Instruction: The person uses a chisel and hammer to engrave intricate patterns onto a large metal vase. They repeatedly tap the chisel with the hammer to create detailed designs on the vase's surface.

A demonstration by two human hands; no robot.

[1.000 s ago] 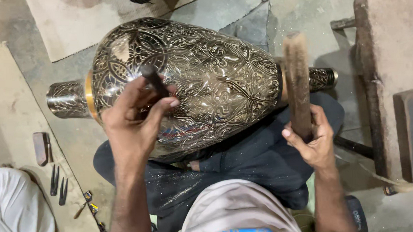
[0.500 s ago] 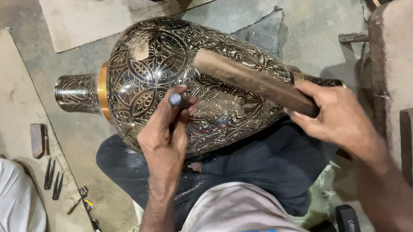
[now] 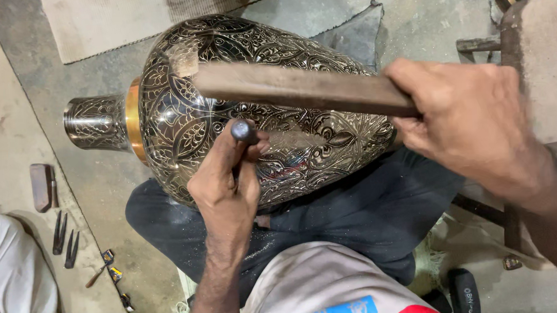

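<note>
At frame centre, a chisel is clamped in the left hand against the engraved vase; a wooden mallet is gripped by the right hand, clear above the chisel.

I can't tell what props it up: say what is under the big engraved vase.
The vase lies on its side across the person's lap in dark trousers; its neck overhangs the grey floor. The contact beneath is hidden.

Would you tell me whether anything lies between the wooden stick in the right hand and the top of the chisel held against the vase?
Nothing visible does. The wooden stick in the right hand hangs above the chisel, which the left hand holds on the engraved vase; only open air lies between.
</note>
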